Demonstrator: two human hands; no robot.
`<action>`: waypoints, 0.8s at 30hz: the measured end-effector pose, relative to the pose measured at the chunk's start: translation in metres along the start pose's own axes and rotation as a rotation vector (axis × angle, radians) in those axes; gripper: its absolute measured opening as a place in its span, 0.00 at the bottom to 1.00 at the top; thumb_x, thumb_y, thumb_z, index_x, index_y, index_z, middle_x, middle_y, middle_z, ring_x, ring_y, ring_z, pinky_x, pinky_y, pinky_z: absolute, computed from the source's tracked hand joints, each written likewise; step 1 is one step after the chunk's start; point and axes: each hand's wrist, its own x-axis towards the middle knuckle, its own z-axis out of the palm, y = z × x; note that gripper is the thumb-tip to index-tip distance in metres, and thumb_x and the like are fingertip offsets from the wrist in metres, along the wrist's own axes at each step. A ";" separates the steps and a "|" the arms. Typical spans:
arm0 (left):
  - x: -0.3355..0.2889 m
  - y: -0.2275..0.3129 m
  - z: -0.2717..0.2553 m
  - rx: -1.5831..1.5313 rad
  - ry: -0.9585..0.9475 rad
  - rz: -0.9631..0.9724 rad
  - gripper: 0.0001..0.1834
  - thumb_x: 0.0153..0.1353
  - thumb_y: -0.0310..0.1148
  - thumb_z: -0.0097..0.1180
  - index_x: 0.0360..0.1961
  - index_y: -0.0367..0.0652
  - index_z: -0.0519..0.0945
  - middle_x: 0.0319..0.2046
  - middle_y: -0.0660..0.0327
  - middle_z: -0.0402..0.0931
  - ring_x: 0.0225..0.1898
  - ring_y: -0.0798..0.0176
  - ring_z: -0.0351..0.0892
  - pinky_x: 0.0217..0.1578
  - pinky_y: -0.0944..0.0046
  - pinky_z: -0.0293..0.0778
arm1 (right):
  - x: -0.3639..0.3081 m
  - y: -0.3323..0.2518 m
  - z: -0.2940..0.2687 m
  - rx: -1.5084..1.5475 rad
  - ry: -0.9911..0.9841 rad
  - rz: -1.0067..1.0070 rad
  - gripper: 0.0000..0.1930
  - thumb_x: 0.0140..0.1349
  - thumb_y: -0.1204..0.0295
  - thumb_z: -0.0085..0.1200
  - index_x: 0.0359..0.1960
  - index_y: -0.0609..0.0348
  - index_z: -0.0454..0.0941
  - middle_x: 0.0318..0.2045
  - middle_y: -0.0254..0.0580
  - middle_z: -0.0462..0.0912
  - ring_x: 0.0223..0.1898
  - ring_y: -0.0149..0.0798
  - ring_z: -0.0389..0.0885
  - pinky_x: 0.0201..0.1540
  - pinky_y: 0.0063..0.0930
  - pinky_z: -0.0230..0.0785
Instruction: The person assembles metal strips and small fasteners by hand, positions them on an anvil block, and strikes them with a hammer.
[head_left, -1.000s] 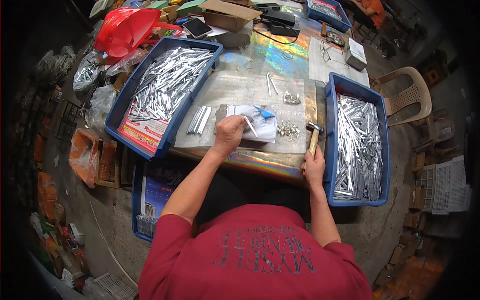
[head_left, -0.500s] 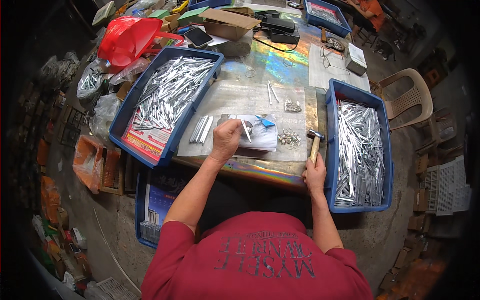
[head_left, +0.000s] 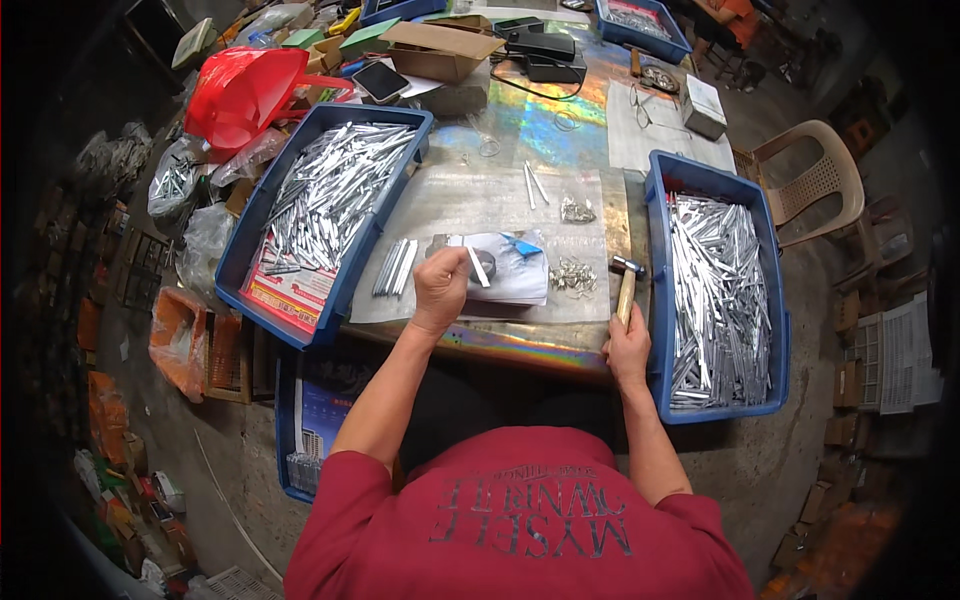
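A slim silvery metal strip [head_left: 478,268] is pinched in my left hand [head_left: 441,287], over the left side of a paper-covered block [head_left: 513,282]. A blue scrap [head_left: 521,245] lies on that paper. My right hand [head_left: 628,346] is wrapped round the wooden handle of a hammer [head_left: 627,283], held at the table's front right edge with its metal head pointing away from me. Just left of the hammer is a pile of small metal pieces [head_left: 573,277], with a smaller pile [head_left: 577,209] behind it. Several similar strips [head_left: 396,267] lie side by side left of my left hand.
Blue bins full of metal strips flank the work spot, one left [head_left: 227,262] and one right [head_left: 781,335]. Two loose strips [head_left: 535,184] lie farther back. Behind are a phone [head_left: 381,82], a cardboard box [head_left: 440,55] and a red bag [head_left: 239,92]. A plastic chair [head_left: 822,185] stands right.
The strip in my left hand now points more to the lower right, and that hand has turned slightly. My right hand keeps the hammer in nearly the same place. The whole view has shifted a little.
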 end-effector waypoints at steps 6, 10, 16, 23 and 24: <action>-0.003 0.002 0.002 0.081 -0.037 0.104 0.03 0.48 0.21 0.50 0.25 0.35 0.76 0.21 0.58 0.75 0.23 0.66 0.74 0.24 0.71 0.68 | -0.008 0.008 -0.001 0.007 0.024 0.029 0.16 0.51 0.73 0.44 0.43 0.63 0.64 0.15 0.41 0.69 0.10 0.32 0.68 0.13 0.26 0.60; 0.009 0.002 0.005 0.021 -0.033 0.110 0.03 0.47 0.21 0.50 0.26 0.35 0.75 0.20 0.56 0.74 0.22 0.64 0.74 0.24 0.70 0.68 | 0.000 0.002 -0.002 -0.002 0.006 0.008 0.17 0.51 0.73 0.44 0.44 0.63 0.63 0.15 0.41 0.69 0.10 0.31 0.68 0.13 0.26 0.60; 0.002 0.013 0.003 0.038 -0.037 0.113 0.03 0.48 0.21 0.50 0.25 0.35 0.75 0.21 0.58 0.74 0.22 0.67 0.73 0.24 0.71 0.68 | -0.005 0.010 -0.001 0.037 0.020 0.006 0.17 0.51 0.74 0.44 0.44 0.63 0.64 0.15 0.40 0.69 0.10 0.31 0.67 0.13 0.26 0.59; -0.003 0.001 0.006 0.037 -0.035 0.099 0.02 0.49 0.24 0.50 0.25 0.38 0.75 0.21 0.57 0.73 0.23 0.60 0.73 0.24 0.67 0.67 | -0.002 0.002 -0.007 0.403 -0.090 0.207 0.11 0.53 0.75 0.42 0.37 0.65 0.66 0.16 0.36 0.68 0.09 0.26 0.64 0.08 0.17 0.56; -0.003 0.001 0.006 0.010 -0.031 0.079 0.02 0.48 0.24 0.50 0.25 0.38 0.75 0.21 0.57 0.73 0.23 0.60 0.73 0.24 0.67 0.67 | -0.003 0.001 -0.006 0.402 -0.089 0.208 0.11 0.53 0.75 0.42 0.37 0.65 0.66 0.16 0.36 0.68 0.09 0.26 0.64 0.08 0.17 0.56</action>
